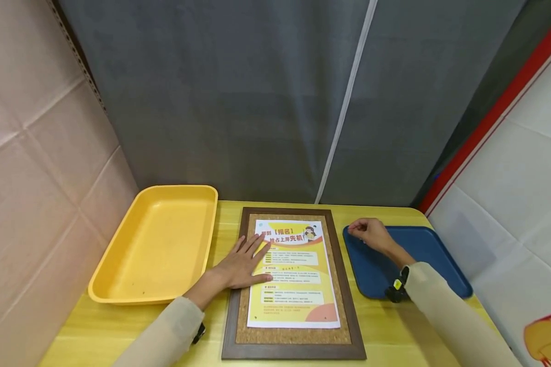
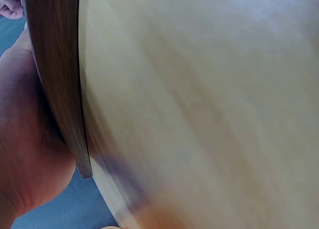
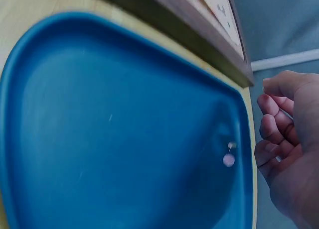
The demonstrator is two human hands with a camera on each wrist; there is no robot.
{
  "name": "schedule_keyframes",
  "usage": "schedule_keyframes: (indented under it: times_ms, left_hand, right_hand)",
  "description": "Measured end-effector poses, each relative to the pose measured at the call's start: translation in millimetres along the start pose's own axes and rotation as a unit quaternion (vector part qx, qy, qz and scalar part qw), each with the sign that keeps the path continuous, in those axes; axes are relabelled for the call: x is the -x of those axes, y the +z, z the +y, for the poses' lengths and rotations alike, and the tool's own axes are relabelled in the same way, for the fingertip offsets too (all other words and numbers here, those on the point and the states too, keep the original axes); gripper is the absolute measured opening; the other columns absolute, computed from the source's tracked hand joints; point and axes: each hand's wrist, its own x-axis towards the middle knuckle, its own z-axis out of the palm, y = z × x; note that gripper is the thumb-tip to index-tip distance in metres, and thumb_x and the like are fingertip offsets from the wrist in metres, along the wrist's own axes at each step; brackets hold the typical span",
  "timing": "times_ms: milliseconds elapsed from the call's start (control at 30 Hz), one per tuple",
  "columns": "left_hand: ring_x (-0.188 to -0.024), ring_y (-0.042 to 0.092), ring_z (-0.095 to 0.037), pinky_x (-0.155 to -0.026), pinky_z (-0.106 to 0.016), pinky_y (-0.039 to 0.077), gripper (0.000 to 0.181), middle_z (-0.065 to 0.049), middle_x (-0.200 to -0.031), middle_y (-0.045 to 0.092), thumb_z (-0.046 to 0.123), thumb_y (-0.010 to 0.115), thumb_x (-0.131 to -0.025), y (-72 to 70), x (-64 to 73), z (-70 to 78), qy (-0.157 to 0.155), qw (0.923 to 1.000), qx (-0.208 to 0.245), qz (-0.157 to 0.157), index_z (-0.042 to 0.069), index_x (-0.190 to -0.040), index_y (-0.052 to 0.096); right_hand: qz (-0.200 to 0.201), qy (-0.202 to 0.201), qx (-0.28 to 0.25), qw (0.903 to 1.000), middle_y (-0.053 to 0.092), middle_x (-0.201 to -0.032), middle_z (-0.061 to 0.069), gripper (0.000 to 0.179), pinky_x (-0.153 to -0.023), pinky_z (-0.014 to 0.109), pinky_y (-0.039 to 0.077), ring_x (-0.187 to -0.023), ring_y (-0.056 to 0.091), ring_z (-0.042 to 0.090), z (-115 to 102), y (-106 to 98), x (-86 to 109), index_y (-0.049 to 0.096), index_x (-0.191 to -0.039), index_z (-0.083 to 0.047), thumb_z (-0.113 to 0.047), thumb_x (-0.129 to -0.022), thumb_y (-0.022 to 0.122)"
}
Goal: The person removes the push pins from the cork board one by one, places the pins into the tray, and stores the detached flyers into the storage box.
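My left hand [image 1: 243,265] lies spread on the left side of a yellow printed poster [image 1: 298,298], pressing it against a cork board [image 1: 294,335] with a brown wooden frame [image 1: 294,352]. In the left wrist view, the heel of that hand [image 2: 30,139] rests by the frame's edge. Over the left far corner of a blue tray [image 1: 422,255] hovers my right hand [image 1: 372,234], fingers curled and thumb close to the index fingertip. I cannot tell whether something small is pinched there. Small pushpins [image 3: 229,160] lie in the tray corner near it, blurred.
A deep yellow tray [image 1: 165,239] stands to the left of the board. All of it rests on a yellow wood-grain table [image 1: 385,336]. A grey curtain [image 1: 239,102] hangs behind the table's far edge, with pale panels [image 1: 36,168] at the sides.
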Motion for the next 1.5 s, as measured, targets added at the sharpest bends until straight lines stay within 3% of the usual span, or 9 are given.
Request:
schedule_keyframes:
  times_ms: [100, 333, 600, 800, 1067, 1500]
  left_hand:
    - [-0.165, 0.006, -0.034, -0.13, -0.062, 0.005, 0.096, -0.013, -0.179, 0.002, 0.077, 0.038, -0.103, -0.5, 1.6, -0.3, -0.001, 1.0, -0.004, 0.002, 0.015, -0.172, 0.012]
    - [-0.164, 0.007, -0.036, -0.13, -0.062, 0.006, 0.096, -0.014, -0.179, 0.003, 0.075, 0.041, -0.103, 2.6, 0.2, -2.7, -0.001, 0.9999, 0.009, 0.007, 0.014, -0.172, 0.014]
    - [-0.165, 0.002, -0.033, -0.13, -0.059, 0.0, 0.099, -0.012, -0.179, -0.002, 0.081, 0.033, -0.101, 11.8, -1.8, -8.8, 0.0, 0.9998, 0.015, 0.01, 0.016, -0.172, 0.01]
    - [-0.165, 0.005, -0.035, -0.13, -0.062, 0.003, 0.098, -0.014, -0.179, 0.0, 0.077, 0.038, -0.102, 7.5, -0.5, -5.9, -0.001, 0.9999, 0.013, 0.006, 0.014, -0.172, 0.012]
    - [-0.165, 0.002, -0.033, -0.13, -0.061, 0.001, 0.097, -0.012, -0.179, -0.003, 0.077, 0.036, -0.103, 7.7, -2.0, -6.0, -0.004, 0.9999, 0.012, 0.001, 0.017, -0.172, 0.008]
    - [-0.165, -0.002, -0.031, -0.13, -0.059, -0.002, 0.099, -0.009, -0.179, -0.007, 0.082, 0.031, -0.101, 16.2, -3.6, -9.0, -0.001, 0.9999, 0.014, 0.01, 0.019, -0.172, 0.005]
  right_hand:
    - [-0.002, -0.012, -0.003, 0.9999, 0.075, -0.091, 0.012, 0.013, -0.065, 0.024, 0.052, -0.081, 0.068, 0.031, -7.2, 6.0, -5.7, 0.077, -0.105, 0.003, -0.008, -0.099, 0.074]
    - [-0.01, -0.03, 0.006, 0.9995, 0.073, -0.089, 0.013, 0.012, -0.066, 0.024, 0.051, -0.075, 0.062, 0.015, -19.7, 20.8, -16.3, 0.077, -0.104, 0.005, -0.005, -0.099, 0.073]
    - [-0.023, -0.034, 0.003, 0.9991, 0.072, -0.091, 0.01, 0.013, -0.066, 0.027, 0.05, -0.077, 0.061, 0.021, -33.1, 34.0, -26.2, 0.077, -0.107, 0.003, -0.007, -0.101, 0.072]
    - [-0.033, -0.034, 0.003, 0.9989, 0.072, -0.092, 0.009, 0.014, -0.068, 0.029, 0.05, -0.077, 0.059, 0.02, -42.0, 42.2, -35.0, 0.077, -0.107, 0.003, -0.008, -0.101, 0.072]
    - [-0.036, -0.052, 0.016, 0.9979, 0.072, -0.092, 0.012, 0.01, -0.068, 0.029, 0.05, -0.076, 0.059, 0.017, -41.4, 51.3, -44.4, 0.077, -0.104, 0.003, -0.004, -0.1, 0.071]
    - [-0.041, -0.037, 0.036, 0.9979, 0.072, -0.09, 0.012, 0.008, -0.067, 0.028, 0.05, -0.074, 0.059, 0.016, -46.3, 63.0, -49.3, 0.076, -0.101, 0.004, -0.002, -0.1, 0.07]
